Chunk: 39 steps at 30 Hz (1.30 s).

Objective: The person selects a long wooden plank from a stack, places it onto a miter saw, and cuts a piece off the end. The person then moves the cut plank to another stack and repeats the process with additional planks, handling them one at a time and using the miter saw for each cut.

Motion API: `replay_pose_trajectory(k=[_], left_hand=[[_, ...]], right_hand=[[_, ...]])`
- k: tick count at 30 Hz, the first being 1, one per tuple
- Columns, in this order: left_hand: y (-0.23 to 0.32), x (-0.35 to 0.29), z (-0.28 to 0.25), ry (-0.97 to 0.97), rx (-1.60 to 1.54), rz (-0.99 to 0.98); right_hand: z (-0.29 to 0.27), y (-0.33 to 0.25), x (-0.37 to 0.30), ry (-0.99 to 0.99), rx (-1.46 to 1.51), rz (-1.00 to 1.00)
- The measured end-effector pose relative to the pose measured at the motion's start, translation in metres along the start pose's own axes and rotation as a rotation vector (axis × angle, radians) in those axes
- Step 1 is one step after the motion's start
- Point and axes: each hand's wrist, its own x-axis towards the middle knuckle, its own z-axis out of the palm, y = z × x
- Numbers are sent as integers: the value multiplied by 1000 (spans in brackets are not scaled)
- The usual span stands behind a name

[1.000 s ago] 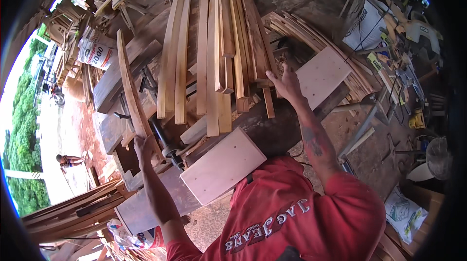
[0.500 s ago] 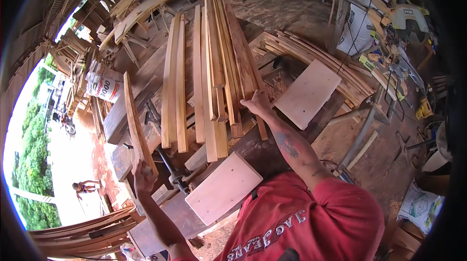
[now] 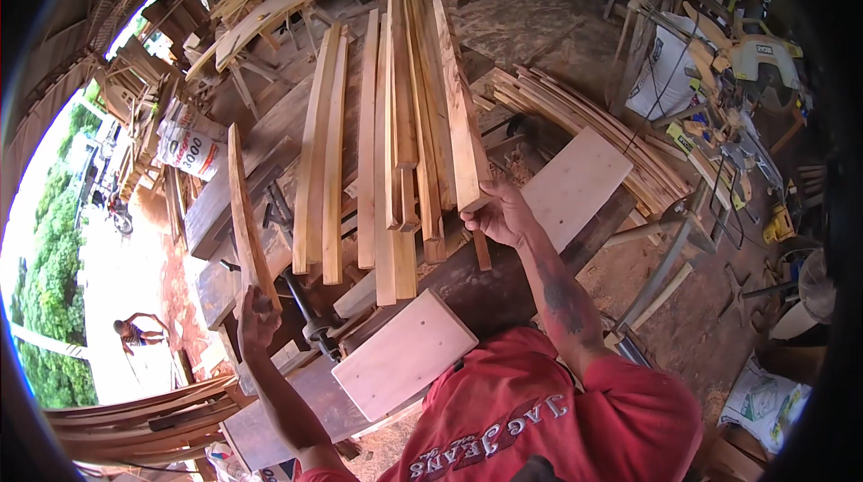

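Observation:
My left hand (image 3: 258,322) is closed around the near end of a narrow, rough-edged wooden board (image 3: 243,217), which points away from me at the left of the bench. My right hand (image 3: 503,214) grips the near end of a long wooden plank (image 3: 461,118), thumb on top and fingers beneath. This plank lies along the right side of a pile of long timber strips (image 3: 400,140). Two more timber strips (image 3: 316,158) lie side by side, left of the pile. A pale rectangular panel (image 3: 406,354) rests just in front of my chest.
Another pale panel (image 3: 575,185) lies right of my right hand, beside a stack of thin strips (image 3: 593,136). A bar clamp (image 3: 306,307) sits near my left hand. Sacks (image 3: 665,68) and a power saw (image 3: 764,59) stand far right. A person (image 3: 142,334) is outside at left.
My right hand has moved right and nearer, and the plank in it has turned, showing a narrower face and its end. The left hand still holds its board, shifted slightly left.

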Motion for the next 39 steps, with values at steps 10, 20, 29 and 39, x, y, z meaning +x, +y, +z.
replay_pose_trajectory(k=[10, 20, 29, 39], left_hand=[[32, -59, 324, -89, 619, 402], [-91, -52, 440, -817, 206, -663], [-95, -51, 421, -727, 45, -567], [-110, -92, 362, -687, 399, -309]], right_hand=[[38, 57, -61, -285, 215, 125], [-4, 83, -153, -619, 604, 76], [-71, 82, -150, -627, 3, 167], [-105, 72, -6, 223, 310, 18]])
